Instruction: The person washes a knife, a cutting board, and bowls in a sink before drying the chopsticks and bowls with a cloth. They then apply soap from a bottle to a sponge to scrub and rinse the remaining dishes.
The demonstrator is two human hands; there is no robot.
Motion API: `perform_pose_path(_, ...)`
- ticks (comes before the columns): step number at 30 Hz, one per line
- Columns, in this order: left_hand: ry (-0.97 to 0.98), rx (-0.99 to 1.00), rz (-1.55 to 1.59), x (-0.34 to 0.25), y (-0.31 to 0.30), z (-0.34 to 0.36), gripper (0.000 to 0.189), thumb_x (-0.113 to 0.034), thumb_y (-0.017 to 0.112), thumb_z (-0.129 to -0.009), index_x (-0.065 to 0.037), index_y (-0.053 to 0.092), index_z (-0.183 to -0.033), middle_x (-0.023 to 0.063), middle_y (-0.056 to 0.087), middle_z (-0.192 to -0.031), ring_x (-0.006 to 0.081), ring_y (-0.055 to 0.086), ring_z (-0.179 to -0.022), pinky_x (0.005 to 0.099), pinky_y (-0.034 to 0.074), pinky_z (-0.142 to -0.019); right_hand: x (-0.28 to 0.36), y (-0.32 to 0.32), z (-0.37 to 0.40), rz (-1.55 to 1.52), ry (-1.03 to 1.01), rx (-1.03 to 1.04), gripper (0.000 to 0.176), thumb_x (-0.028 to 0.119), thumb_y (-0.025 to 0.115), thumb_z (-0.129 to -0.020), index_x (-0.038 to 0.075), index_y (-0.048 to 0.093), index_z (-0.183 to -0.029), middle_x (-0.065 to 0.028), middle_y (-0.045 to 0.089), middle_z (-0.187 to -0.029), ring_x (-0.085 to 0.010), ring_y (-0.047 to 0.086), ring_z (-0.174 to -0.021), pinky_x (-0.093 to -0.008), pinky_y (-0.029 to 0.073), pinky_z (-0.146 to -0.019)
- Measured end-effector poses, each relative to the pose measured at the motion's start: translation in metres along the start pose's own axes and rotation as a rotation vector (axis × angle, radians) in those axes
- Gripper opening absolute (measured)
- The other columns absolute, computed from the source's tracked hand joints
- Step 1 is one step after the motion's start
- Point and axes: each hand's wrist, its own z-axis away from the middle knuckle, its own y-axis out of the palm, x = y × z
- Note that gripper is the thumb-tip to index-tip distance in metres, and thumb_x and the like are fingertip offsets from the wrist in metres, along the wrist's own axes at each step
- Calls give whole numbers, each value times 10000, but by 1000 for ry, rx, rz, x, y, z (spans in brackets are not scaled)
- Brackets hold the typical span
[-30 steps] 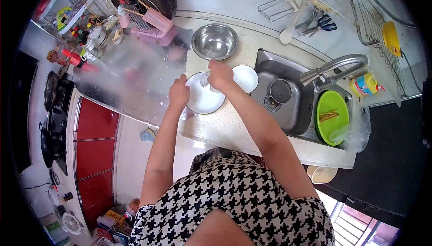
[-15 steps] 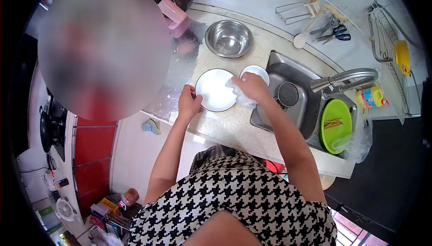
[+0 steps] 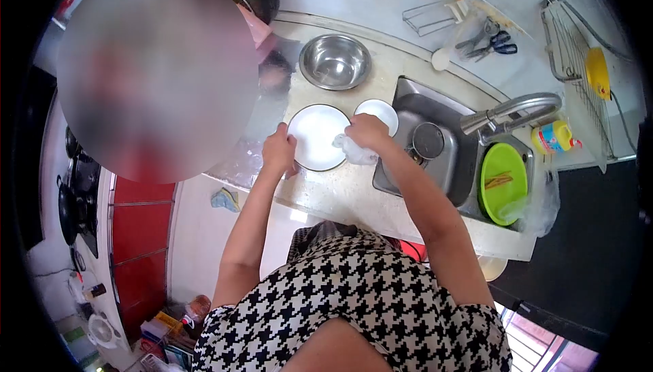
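A large white plate (image 3: 317,137) with a thin dark rim rests on the counter in front of me. My left hand (image 3: 277,151) grips its left edge, thumb near the rim and the other fingers partly hidden. In my right hand (image 3: 368,132) is a crumpled white cloth (image 3: 358,151), held at the plate's right edge; whether it is cloth or paper I cannot be sure. Just behind that hand sits a smaller white dish (image 3: 381,114), partly covered by it. A steel bowl (image 3: 335,63) stands farther back on the counter.
To the right is a steel sink (image 3: 449,168) with a strainer (image 3: 428,140) and a faucet (image 3: 517,110). A green basin (image 3: 503,198) holds brown sticks, beside a yellow bottle (image 3: 552,138). Scissors (image 3: 496,45) hang on the wall. A blurred disc hides the upper left.
The whole view has shifted slightly. My left fingers have closed more around the plate's edge. The cloth in my right hand has bunched lower beside the plate's right rim.
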Motion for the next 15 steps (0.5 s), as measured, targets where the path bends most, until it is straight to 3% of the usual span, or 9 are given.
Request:
perform_pose_path(2,-40,39,93,7,0,-3,206,-166,514,-794,-46,463,-953,237,604,-762,416,592,-748,488,469,-663,-7,7,-8,1,-148,-65,347,317,484,-763,58,648,-927,-148,617,-1000,-328,583,-928,-426,459,-803)
perform_pose_path(3,13,-7,107,16,6,-5,195,-166,509,-806,-41,453,-944,223,605,-744,395,605,-668,472,484,-598,-6,4,-8,-31,-179,-72,348,318,484,-763,51,647,-913,-163,616,-978,-337,583,-915,-430,456,-801)
perform_pose_path(8,-161,145,524,0,-10,5,136,-64,480,-817,-9,414,-923,116,552,-676,171,543,-439,294,425,-358,12,-28,10,-272,-261,-68,349,330,508,-740,18,642,-823,-208,613,-880,-337,605,-798,-425,471,-712)
perform_pose_path(10,-148,207,649,10,0,2,163,-104,461,-843,-40,390,-974,104,562,-696,153,533,-416,250,378,-325,12,-24,10,-594,-260,-93,316,294,599,-686,15,630,-831,-181,625,-821,-276,620,-719,-393,472,-652)
perform_pose_path(15,-184,185,770,-2,0,8,151,-60,463,-814,-17,393,-941,101,555,-709,153,528,-417,248,369,-346,12,-22,28,-1025,-101,15,336,236,684,-624,16,600,-864,-122,619,-790,-209,602,-743,-339,471,-646)
